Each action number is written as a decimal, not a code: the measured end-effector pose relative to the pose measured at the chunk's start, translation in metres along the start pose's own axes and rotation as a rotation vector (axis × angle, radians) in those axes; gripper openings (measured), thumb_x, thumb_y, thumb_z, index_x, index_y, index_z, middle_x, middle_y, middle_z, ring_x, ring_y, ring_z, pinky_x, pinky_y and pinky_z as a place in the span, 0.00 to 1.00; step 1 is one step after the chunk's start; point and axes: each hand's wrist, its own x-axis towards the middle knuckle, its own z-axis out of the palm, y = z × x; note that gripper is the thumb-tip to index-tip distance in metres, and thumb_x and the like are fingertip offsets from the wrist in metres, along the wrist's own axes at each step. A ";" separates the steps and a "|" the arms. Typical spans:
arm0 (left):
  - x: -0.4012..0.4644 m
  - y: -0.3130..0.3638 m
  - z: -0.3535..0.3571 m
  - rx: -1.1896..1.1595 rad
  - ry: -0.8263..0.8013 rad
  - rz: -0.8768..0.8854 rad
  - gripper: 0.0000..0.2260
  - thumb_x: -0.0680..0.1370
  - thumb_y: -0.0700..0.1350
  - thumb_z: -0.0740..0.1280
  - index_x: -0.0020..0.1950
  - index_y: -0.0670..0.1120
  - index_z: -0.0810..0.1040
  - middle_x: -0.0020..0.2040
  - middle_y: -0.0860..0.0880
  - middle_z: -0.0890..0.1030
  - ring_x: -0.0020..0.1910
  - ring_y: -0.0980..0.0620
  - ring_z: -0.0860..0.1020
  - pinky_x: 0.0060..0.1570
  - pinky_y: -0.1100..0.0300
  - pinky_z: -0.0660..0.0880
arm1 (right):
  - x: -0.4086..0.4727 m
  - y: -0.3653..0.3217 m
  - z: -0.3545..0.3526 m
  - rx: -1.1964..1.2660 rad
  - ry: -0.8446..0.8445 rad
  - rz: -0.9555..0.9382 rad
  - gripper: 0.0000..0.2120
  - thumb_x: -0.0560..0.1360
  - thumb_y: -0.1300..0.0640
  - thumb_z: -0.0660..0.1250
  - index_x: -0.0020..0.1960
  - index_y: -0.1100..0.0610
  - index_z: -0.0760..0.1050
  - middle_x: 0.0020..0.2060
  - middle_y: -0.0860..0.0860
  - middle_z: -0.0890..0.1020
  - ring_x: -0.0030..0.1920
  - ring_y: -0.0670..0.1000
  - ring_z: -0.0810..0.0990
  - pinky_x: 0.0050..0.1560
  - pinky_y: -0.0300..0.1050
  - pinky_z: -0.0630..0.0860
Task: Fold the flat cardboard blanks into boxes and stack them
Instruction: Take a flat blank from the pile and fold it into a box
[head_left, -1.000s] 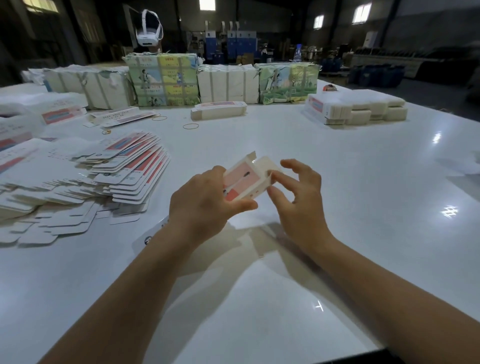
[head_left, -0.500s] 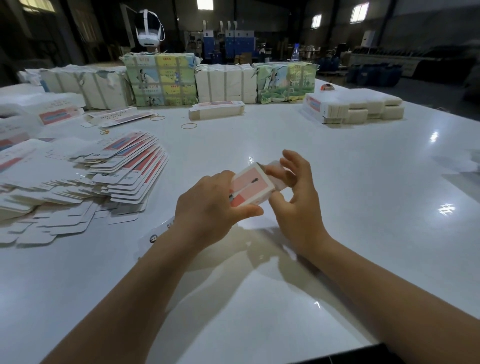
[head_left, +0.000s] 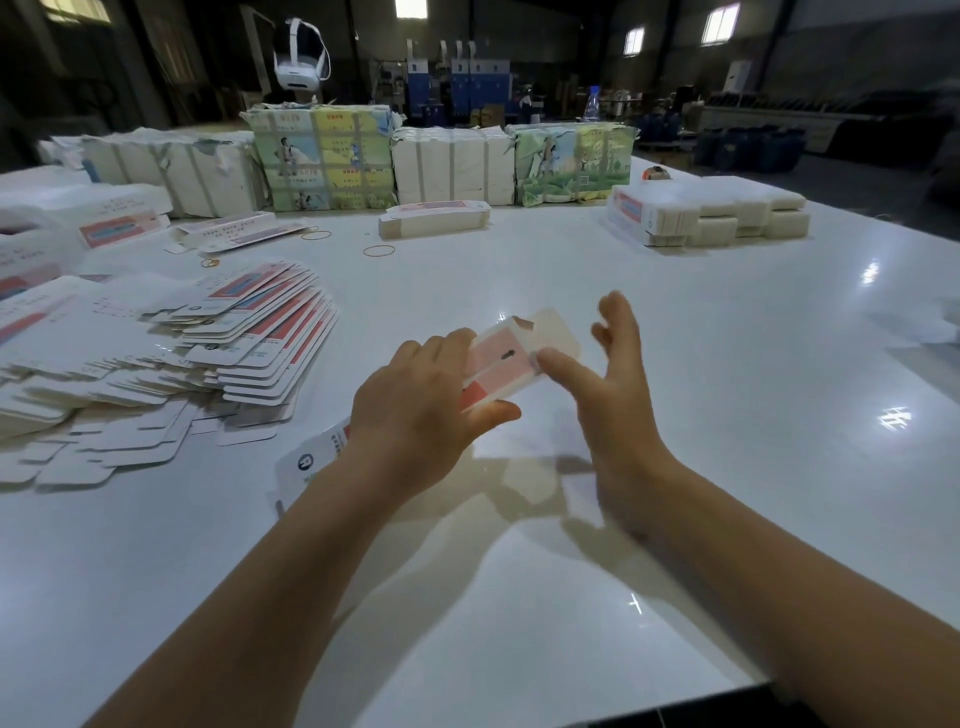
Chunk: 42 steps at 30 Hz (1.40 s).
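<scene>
Holding a half-folded box (head_left: 506, 364) above the white worktop (head_left: 701, 374).
Left hand (head_left: 421, 415) pinches the box; right hand (head_left: 605, 384) spread, thumb touching its open flap end.

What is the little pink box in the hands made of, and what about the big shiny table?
The little box looks like thin printed cardboard: it has sharp folds, a bent white flap and a flat pink print. The left hand grips it. The table looks like a hard, glossy white top, maybe laminate or painted board, because lights reflect off it.
</scene>
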 end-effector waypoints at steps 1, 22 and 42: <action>0.000 0.001 0.001 0.017 -0.004 0.016 0.30 0.71 0.67 0.62 0.67 0.50 0.65 0.56 0.51 0.76 0.52 0.49 0.72 0.43 0.54 0.71 | 0.003 -0.001 -0.001 0.183 -0.062 0.128 0.39 0.67 0.54 0.72 0.73 0.50 0.59 0.65 0.46 0.71 0.62 0.46 0.73 0.62 0.43 0.69; -0.006 0.004 0.005 0.115 0.074 0.086 0.30 0.72 0.63 0.66 0.65 0.45 0.69 0.54 0.47 0.77 0.49 0.46 0.73 0.40 0.55 0.66 | -0.006 -0.002 0.011 0.153 -0.101 0.086 0.10 0.78 0.60 0.63 0.54 0.52 0.82 0.48 0.51 0.85 0.52 0.56 0.81 0.53 0.49 0.80; -0.004 0.004 0.000 0.196 0.091 0.233 0.31 0.67 0.57 0.74 0.62 0.39 0.74 0.50 0.41 0.80 0.44 0.39 0.75 0.41 0.48 0.72 | -0.001 -0.007 0.004 0.331 -0.099 0.195 0.25 0.72 0.72 0.59 0.33 0.48 0.85 0.39 0.49 0.86 0.42 0.49 0.84 0.45 0.39 0.81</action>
